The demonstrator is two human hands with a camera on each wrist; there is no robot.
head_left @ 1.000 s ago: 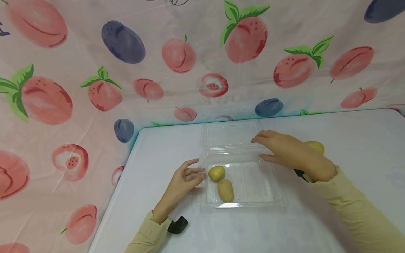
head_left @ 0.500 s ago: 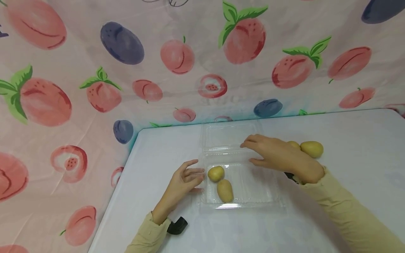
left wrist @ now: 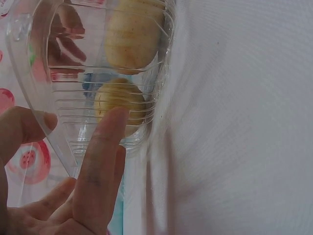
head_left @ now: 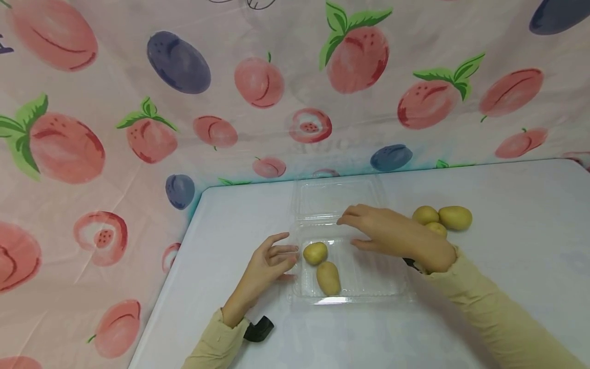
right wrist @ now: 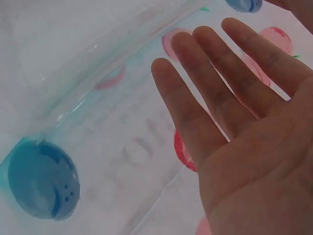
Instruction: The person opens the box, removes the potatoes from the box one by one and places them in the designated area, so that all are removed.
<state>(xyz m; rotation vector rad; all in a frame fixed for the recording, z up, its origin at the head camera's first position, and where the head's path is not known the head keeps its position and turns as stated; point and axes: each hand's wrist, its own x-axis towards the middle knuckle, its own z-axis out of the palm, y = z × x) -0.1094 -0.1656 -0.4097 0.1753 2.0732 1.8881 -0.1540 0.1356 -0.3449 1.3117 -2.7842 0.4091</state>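
An uncovered clear plastic clamshell box (head_left: 369,277) lies on the table, its lid (head_left: 332,197) folded back. In its left part sit two potatoes, a small round one (head_left: 315,253) and a longer one (head_left: 328,279) in front of it. At the left wall, my left hand (head_left: 264,267) has its fingers extended; the left wrist view shows a fingertip (left wrist: 117,117) right at the ribbed side. Over the box's right half is my right hand (head_left: 392,231), nothing in it. Its fingers (right wrist: 220,93) look nearly straight in the right wrist view.
Three more potatoes (head_left: 455,218) lie together on the white-covered table (head_left: 521,230), right of the box. A fruit-patterned cloth (head_left: 276,123) hangs behind and at the left. Black gear (head_left: 259,329) sits at the left wrist.
My right hand has moved left and slightly toward me, from the box's right edge to over its inside, uncovering the potatoes at right. The left hand and the box have stayed put.
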